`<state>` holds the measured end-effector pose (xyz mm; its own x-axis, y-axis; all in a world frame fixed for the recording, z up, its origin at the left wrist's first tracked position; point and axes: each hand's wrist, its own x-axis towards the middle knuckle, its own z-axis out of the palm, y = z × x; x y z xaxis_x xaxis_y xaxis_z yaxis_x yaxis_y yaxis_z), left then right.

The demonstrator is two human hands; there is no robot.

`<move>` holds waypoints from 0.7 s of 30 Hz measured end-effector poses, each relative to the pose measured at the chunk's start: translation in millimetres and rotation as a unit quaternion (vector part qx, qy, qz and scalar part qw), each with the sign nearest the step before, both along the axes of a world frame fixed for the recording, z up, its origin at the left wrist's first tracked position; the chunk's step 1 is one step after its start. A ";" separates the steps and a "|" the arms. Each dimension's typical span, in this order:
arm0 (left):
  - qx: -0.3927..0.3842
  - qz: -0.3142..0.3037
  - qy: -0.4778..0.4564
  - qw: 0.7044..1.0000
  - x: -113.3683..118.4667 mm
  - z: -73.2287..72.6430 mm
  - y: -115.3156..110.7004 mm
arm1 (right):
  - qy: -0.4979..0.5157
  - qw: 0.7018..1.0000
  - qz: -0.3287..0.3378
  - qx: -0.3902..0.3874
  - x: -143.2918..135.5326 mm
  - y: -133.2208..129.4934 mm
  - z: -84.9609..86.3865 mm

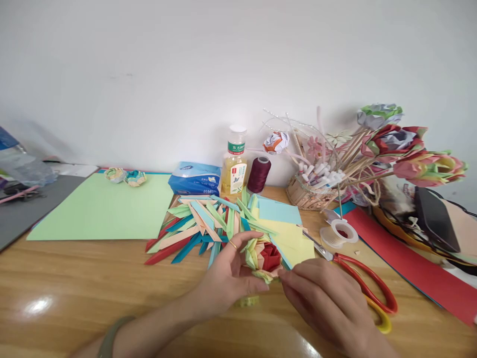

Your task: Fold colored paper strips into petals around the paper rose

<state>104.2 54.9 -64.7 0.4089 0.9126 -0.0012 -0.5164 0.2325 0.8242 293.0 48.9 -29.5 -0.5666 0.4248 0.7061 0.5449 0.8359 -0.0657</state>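
Note:
A folded paper flower with a red centre and peach and pale green outer petals is held above the table, facing up. My left hand wraps round its left side, thumb below and forefinger, with a ring, over the top. The fingertips of my right hand are pinched together at the flower's lower right edge. Behind the flower lies a pile of folded paper strips in red, green, peach and blue. Yellow paper and light blue paper lie beside the pile.
Scissors lie right of my right hand, near a white spool. Further back stand a bottle, purple thread, a blue tissue pack and a basket of paper flowers. Green sheets are at left, red paper at right.

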 end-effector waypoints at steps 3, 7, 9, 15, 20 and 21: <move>-0.039 0.004 -0.005 0.999 1.7 -1.0 2.4 | -0.029 0.998 0.039 0.029 2.0 -0.7 1.9; -0.049 0.000 0.000 0.999 1.6 0.6 4.0 | 0.046 0.997 0.021 -0.052 -0.7 0.7 7.5; -0.044 0.002 0.003 0.999 1.1 0.9 4.1 | 0.100 0.985 0.015 -0.143 -2.3 1.5 11.4; -0.017 0.000 -0.012 1.000 0.9 -3.5 2.9 | 0.137 0.948 0.025 -0.286 -4.5 5.7 13.4; -0.023 0.000 -0.014 1.000 0.1 -1.6 3.1 | 0.132 0.949 0.034 -0.283 -6.0 7.5 9.4; -0.030 -0.002 -0.012 0.999 -0.1 -0.3 3.3 | 0.128 0.950 0.036 -0.282 -5.9 7.3 9.0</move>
<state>104.2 58.2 -65.0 0.4127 0.9097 -0.0458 -0.5353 0.2830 0.7958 287.1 56.2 -20.5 -0.4491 0.7435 0.4955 0.3942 0.6625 -0.6369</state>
